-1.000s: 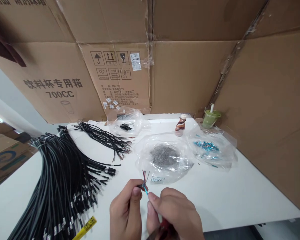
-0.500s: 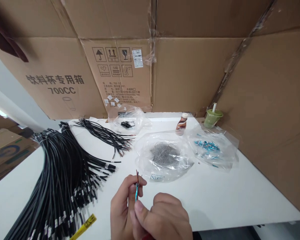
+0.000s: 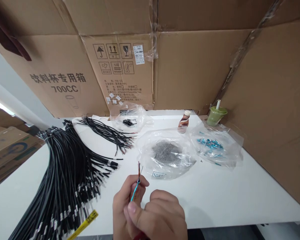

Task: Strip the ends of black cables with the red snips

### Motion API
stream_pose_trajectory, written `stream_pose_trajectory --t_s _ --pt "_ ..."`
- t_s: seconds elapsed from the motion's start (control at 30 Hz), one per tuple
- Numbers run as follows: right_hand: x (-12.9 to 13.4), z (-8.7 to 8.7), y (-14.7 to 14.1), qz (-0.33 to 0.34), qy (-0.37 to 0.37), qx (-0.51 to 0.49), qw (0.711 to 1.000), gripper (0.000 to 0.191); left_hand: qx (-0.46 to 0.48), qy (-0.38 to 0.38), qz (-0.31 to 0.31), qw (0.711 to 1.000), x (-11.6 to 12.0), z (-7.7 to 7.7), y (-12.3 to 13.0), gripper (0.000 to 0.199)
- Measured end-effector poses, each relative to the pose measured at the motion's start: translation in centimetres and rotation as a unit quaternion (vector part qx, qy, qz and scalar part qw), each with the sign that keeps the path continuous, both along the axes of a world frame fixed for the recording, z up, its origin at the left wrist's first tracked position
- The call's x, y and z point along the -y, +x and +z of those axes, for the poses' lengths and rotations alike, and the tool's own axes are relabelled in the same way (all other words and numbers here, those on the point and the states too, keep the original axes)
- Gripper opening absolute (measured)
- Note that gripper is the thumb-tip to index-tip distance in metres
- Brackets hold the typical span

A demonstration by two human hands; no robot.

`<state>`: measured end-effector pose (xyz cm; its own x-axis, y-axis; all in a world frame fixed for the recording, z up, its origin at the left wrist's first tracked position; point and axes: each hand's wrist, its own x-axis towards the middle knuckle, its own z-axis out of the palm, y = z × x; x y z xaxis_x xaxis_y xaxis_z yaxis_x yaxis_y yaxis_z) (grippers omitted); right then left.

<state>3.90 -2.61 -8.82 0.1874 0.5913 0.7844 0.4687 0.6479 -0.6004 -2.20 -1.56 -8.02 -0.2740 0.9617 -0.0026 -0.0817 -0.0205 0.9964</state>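
Observation:
My left hand (image 3: 122, 203) is closed, pinching a cable end (image 3: 139, 171) between thumb and forefinger. Thin reddish-brown wires and a finer dark strand stick up from it. A shiny blue foil strip (image 3: 134, 192) runs down from the base of these wires to my right hand (image 3: 162, 211), whose thumb presses it against the curled forefinger. Both hands are close together, low in the middle of the view. The rest of the cable is hidden behind my fingers.
Black cables (image 3: 62, 173) lie bundled at left, with a smaller bunch (image 3: 110, 133) behind. Clear bags hold grey stringy material (image 3: 166, 151), blue foil scraps (image 3: 211, 144) and small black pieces (image 3: 128, 122). A bottle (image 3: 184, 121), green cup (image 3: 216, 116) and yellow tape strip (image 3: 83, 225) are around. Cardboard (image 3: 202, 70) walls the table.
The blue foil strip now slants down-left from the wires, where it was nearly upright. My right hand has shifted slightly left relative to the cable end. The camera view has shifted slightly.

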Motion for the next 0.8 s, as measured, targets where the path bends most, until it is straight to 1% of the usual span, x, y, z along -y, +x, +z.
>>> stream_pose_trajectory --t_s 0.03,0.1,0.17,0.2,0.3,0.37,0.4,0.5,0.6,0.7,0.8 --pt "-0.3 0.6 0.5 0.009 -0.001 -0.008 1.0 0.023 -0.02 0.006 -0.018 1.0 -0.1 -0.1 -0.2 0.045" --pt "-1.1 2.0 2.0 0.051 0.008 0.009 0.999 0.016 -0.072 0.025 -0.065 0.995 -0.2 -0.3 -0.6 0.042" --pt "-2.1 3.5 4.1 0.106 0.005 0.086 0.991 0.016 -0.109 0.046 -0.1 0.988 -0.4 -0.3 -1.1 0.033" --pt "-2.6 4.3 5.2 0.119 -0.006 0.126 0.985 0.019 -0.126 0.059 -0.104 0.985 -0.4 -0.3 -1.3 0.03" --pt "-3.9 6.4 7.9 0.169 -0.059 0.239 0.954 0.023 -0.191 0.1 -0.115 0.97 -0.4 -0.5 -2.1 0.029" --pt "-4.8 7.8 8.9 0.233 -0.102 0.272 0.928 0.024 -0.224 0.099 -0.121 0.962 -0.3 -0.7 -2.5 0.032" --pt "-5.3 8.5 9.3 0.267 -0.128 0.274 0.915 0.024 -0.227 0.083 -0.134 0.961 -0.3 -0.8 -2.6 0.034" --pt "-6.7 10.3 9.8 0.36 -0.223 0.262 0.867 0.019 -0.198 0.026 -0.19 0.961 -0.2 -0.6 -2.9 0.045" --pt "-8.0 11.4 9.8 0.44 -0.31 0.217 0.814 0.011 -0.131 -0.007 -0.259 0.957 -0.1 0.0 -2.9 0.052" --pt "-9.1 11.2 9.5 0.508 -0.378 0.141 0.761 0.01 -0.028 -0.051 -0.288 0.956 -0.1 0.5 -2.8 0.053" --pt "-9.9 10.4 9.0 0.553 -0.408 0.083 0.721 0.007 0.083 -0.092 -0.303 0.945 0.0 0.9 -2.6 0.054"
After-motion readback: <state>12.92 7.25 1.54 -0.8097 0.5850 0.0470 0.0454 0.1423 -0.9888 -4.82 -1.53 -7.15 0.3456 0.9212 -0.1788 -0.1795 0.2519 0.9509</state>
